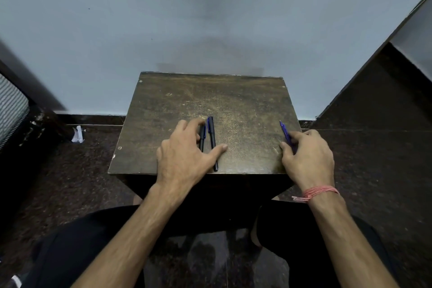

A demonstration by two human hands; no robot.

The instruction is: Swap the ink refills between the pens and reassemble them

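A person sits at a small, worn, dark brown wooden table (233,100), seen from above, with knees in dark trousers nearest and both bare forearms reaching forward.

At the near edge, the left hand (184,149) lies palm down with fingers spread and fairly straight. The thumb rests across a long black capped pen with a blue clip (212,138), which runs from the near edge away toward the far side. The fingertips touch a shorter black pen piece (202,138) lying just left of it, partly hidden under the hand.

On the right side, well apart, the right hand (308,156), a pink thread band (320,192) round its wrist, curls its fingers round a slim blue-purple pen part (284,131), whose pointed tip aims away. How much of it lies inside the hand cannot be seen, nor whether it is a whole pen or a bare refill.

This looks like a stage with parts being gathered or laid out on the table; how far the swap has gone cannot be judged. The next move probably calls for lifting one piece with both hands, then twisting or sliding parts in line.

Beyond the table stands a plain pale blue wall (210,18).
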